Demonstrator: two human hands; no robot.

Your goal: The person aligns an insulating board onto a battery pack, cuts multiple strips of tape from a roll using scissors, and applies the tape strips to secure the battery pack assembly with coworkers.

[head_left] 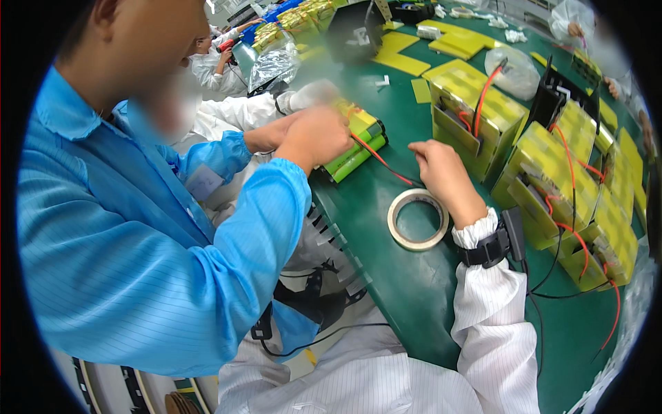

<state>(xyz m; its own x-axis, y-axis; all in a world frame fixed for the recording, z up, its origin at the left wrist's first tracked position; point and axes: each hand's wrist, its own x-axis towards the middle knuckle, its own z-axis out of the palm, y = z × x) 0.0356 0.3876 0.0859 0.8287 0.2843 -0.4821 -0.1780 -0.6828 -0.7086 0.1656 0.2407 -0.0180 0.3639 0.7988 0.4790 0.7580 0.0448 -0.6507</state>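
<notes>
My right hand [445, 174], in a white sleeve with a black wrist strap, hovers over the green table with its fingers drawn together. What they hold, if anything, is hidden. Just below it lies a roll of tape [418, 219]. Red and black wires [380, 161] run from a green and yellow battery pack [357, 148] to beneath my fingers. A co-worker in blue on my left has both hands [310, 138] at that pack. A white-sleeved arm reaches in behind them, its hand blurred. My left hand is out of sight; the blue sleeve covers much of that side.
Several yellow-wrapped battery packs [476, 114] with loose red and black leads stand at the right. Yellow sheets [400, 54], a clear plastic bag [512, 72] and a black box [355, 31] lie farther back. The co-worker's blue sleeve [227, 269] fills the left side.
</notes>
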